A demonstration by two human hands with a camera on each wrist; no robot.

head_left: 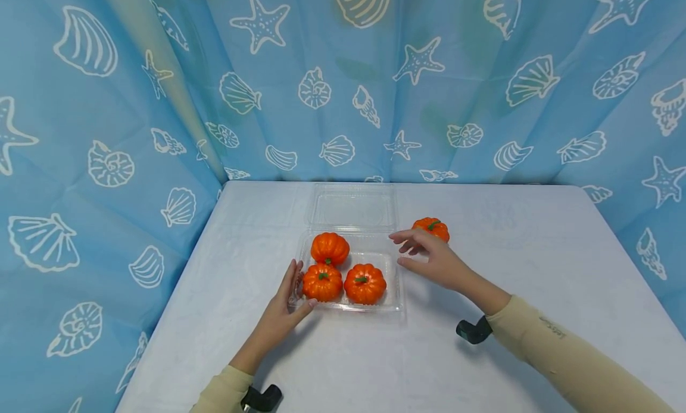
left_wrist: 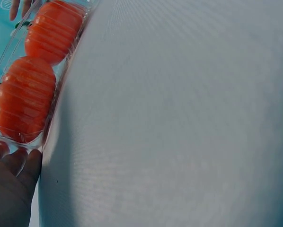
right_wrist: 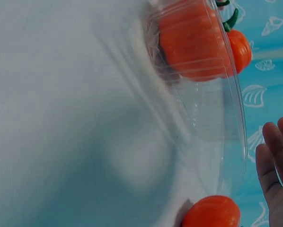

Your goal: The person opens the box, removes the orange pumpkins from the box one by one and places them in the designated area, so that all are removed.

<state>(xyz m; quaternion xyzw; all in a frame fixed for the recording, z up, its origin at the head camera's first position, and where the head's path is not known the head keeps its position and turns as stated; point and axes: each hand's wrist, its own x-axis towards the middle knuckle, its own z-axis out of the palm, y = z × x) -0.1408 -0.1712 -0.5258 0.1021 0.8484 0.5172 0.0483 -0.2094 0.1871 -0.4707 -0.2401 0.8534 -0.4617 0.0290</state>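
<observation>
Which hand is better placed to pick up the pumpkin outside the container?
Probably the right hand: it holds nothing and is close to the loose pumpkin. The left hand touches the left side of the clear container, farther from that pumpkin.

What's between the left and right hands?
In the head view, an open clear container holding three orange pumpkins lies between them; the left hand touches its left side.
</observation>
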